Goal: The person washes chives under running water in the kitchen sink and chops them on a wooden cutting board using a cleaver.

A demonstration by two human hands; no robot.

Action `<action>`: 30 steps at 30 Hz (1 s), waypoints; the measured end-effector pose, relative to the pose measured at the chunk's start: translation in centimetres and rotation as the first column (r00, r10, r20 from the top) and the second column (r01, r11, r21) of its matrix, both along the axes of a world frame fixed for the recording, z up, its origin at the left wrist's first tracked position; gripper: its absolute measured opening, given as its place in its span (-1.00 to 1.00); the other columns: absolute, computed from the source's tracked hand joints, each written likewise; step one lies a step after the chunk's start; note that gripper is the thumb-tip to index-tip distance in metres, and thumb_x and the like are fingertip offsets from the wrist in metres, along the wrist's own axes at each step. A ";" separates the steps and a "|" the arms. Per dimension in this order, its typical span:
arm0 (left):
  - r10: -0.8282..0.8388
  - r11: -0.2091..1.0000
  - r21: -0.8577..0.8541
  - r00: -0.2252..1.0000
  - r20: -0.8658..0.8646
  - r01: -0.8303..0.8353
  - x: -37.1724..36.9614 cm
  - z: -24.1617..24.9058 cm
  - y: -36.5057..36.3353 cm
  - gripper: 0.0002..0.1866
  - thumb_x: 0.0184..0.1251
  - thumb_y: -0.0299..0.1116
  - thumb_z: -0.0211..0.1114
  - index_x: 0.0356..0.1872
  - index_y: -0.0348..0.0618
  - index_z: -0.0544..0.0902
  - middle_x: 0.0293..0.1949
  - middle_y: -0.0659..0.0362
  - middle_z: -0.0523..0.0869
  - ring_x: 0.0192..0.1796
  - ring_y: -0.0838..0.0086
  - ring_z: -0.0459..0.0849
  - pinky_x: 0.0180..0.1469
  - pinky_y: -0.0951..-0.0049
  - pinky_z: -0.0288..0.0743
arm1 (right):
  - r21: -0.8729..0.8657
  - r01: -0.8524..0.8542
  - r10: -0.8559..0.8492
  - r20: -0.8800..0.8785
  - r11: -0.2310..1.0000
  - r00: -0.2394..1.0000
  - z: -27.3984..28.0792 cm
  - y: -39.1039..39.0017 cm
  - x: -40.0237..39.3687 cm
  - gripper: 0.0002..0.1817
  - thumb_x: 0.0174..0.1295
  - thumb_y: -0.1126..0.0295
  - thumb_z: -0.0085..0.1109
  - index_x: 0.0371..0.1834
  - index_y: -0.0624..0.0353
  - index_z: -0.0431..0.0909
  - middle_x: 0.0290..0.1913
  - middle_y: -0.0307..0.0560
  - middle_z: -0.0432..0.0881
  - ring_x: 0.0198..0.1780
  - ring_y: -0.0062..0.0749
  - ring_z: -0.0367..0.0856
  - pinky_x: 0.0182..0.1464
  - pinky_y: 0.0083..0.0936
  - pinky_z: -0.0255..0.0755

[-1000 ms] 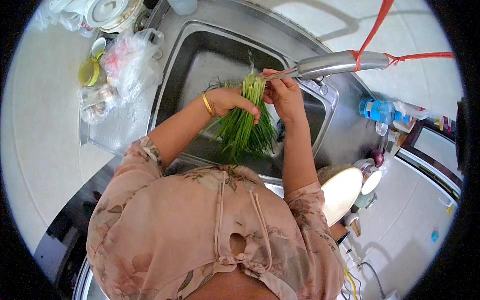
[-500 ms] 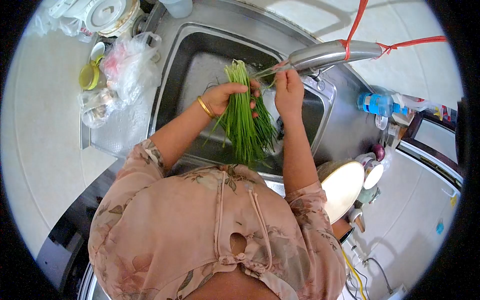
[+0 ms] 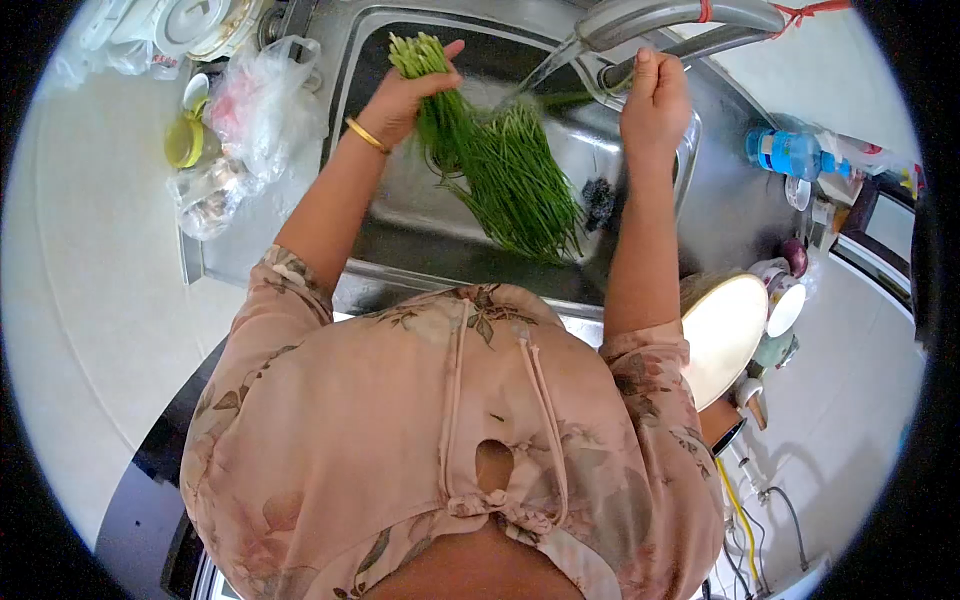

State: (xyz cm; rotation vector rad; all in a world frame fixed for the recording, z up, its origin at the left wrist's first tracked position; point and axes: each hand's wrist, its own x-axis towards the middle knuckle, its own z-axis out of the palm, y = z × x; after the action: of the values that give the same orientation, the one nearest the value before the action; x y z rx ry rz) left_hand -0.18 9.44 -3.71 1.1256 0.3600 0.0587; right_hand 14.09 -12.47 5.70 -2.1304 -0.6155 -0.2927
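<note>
A bunch of chives (image 3: 520, 185) stretches across the sink (image 3: 395, 205), pale cut ends at the upper left and green leaves spread toward the lower right. My left hand (image 3: 408, 98), with a gold bangle at the wrist, is closed round the bunch near the pale ends. Water runs from the metal faucet (image 3: 650, 22) into the basin just above the leaves. Beside the faucet, my right hand (image 3: 657, 108) is raised with its fingers closed. A blurred green strand lies to its left; whether the hand pinches it I cannot make out.
A dark tangled clump (image 3: 598, 203) lies on the sink floor. Plastic bags (image 3: 262, 115) and a yellow-lidded jar (image 3: 187, 140) stand left of the basin. At right are a blue-labelled bottle (image 3: 785, 153), a large pale round board (image 3: 725, 340) and a red onion (image 3: 794, 257).
My left hand has moved up and left with the chives, so the leaves now slant across the sink. The right hand has moved away to the right. The camera view has shifted.
</note>
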 end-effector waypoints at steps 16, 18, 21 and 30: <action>-0.321 0.845 0.427 0.944 -0.072 0.320 5.6 5.8 -5.2 -0.73 -0.05 -0.34 0.34 -0.28 -0.19 0.60 -0.37 0.25 0.64 -0.27 0.58 0.56 -0.12 0.54 0.40 | 0.358 -0.078 0.233 -0.413 0.930 0.880 -2.5 3.4 -1.7 -0.75 0.21 0.31 -0.07 -0.27 0.30 0.47 -0.40 0.04 0.52 -0.31 -0.23 0.49 -0.24 -0.38 0.33; -0.233 0.870 0.432 0.970 -0.062 0.237 5.9 6.1 -6.0 -0.73 -0.02 -0.30 0.33 -0.29 -0.20 0.62 -0.39 0.25 0.65 -0.30 0.60 0.55 -0.16 0.54 0.41 | 0.598 0.155 0.257 -0.544 0.786 0.799 -3.9 2.6 -1.9 -0.76 0.16 0.26 0.01 -0.34 0.23 0.49 -0.37 0.08 0.55 -0.31 -0.05 0.52 -0.27 -0.29 0.37; -0.127 0.780 0.610 0.990 -0.067 0.141 6.5 4.8 -5.9 -0.67 -0.06 -0.18 0.35 -0.32 -0.20 0.62 -0.41 0.13 0.66 -0.34 0.41 0.60 -0.21 0.45 0.45 | 0.293 0.183 0.180 -0.866 0.938 0.466 -10.5 -1.0 -1.7 -0.71 0.14 0.19 0.03 -0.28 0.22 0.51 -0.32 0.12 0.58 -0.27 -0.04 0.55 -0.24 -0.23 0.39; 0.043 0.584 0.804 0.984 -0.174 0.117 3.9 5.9 -5.3 -0.58 -0.09 -0.11 0.39 -0.33 -0.28 0.58 -0.41 0.02 0.66 -0.35 0.30 0.64 -0.23 0.37 0.47 | -0.580 -0.644 0.118 -0.690 0.499 0.714 -25.5 1.8 -17.0 -0.76 0.02 0.32 0.11 -0.32 0.25 0.54 -0.31 0.09 0.60 -0.26 -0.07 0.61 -0.26 -0.26 0.49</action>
State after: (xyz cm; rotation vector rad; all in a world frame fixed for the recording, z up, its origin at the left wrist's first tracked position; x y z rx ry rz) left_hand 3.76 4.10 2.15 2.0848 0.4867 0.0931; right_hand -2.86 -10.64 -19.85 -2.5965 -0.9701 1.1103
